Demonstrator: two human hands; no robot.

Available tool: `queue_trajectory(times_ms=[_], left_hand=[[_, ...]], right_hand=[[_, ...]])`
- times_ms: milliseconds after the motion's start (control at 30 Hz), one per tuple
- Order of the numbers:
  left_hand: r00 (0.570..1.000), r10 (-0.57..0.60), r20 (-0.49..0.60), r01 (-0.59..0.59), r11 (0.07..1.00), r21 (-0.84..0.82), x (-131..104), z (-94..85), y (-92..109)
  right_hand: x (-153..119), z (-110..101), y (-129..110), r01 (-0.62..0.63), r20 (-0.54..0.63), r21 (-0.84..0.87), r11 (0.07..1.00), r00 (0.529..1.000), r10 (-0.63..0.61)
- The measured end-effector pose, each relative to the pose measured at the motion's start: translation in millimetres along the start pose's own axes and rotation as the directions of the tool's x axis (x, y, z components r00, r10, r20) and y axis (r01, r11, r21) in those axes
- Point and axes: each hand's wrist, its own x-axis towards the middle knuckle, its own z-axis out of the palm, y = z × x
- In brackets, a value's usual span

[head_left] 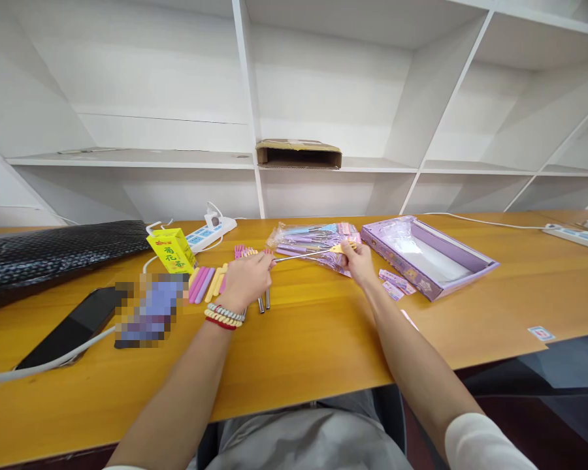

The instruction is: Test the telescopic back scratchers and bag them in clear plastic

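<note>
A thin metal rod (301,255) with a yellow end piece (343,248), looking like a back scratcher, stretches between my two hands above the table. My left hand (249,277) is closed around its left end, which the fingers hide. At the other end, my right hand (357,262) pinches the yellow piece. Pink and yellow claw-shaped heads (242,250) lie just beyond my left hand. Beside it are pink, purple and yellow handle tubes (204,285), and metal rods (261,304) show partly under the wrist. Behind the rod lies a clear bag of purple and blue scratchers (294,241).
A purple open box (431,290) lies right of the bag, with small printed cards (396,281) near it. To the left are a yellow drink carton (172,249), a power strip (210,232), a blurred-out object (151,310) and a black flat item (76,326). White shelves rise behind.
</note>
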Motion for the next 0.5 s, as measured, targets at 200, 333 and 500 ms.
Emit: queue_trajectory(times_ms=[200, 333, 500], left_hand=[[0.999, 0.029, 0.044, -0.028, 0.999, -0.028, -2, -7.1, 22], [0.996, 0.020, 0.090, -0.013, 0.997, -0.073, -2, -7.0, 24], [0.993, -0.087, 0.083, 0.093, 0.993, -0.067, -2, -11.7, -3]], right_hand=[[-36, 58, -6, -0.054, 0.313, -0.043, 0.998, 0.947, 0.065], [-39, 66, -3, -0.044, 0.334, -0.042, 0.998, 0.941, 0.055], [-12, 34, -3, -0.013, 0.145, -0.067, 0.998, 0.989, 0.023]])
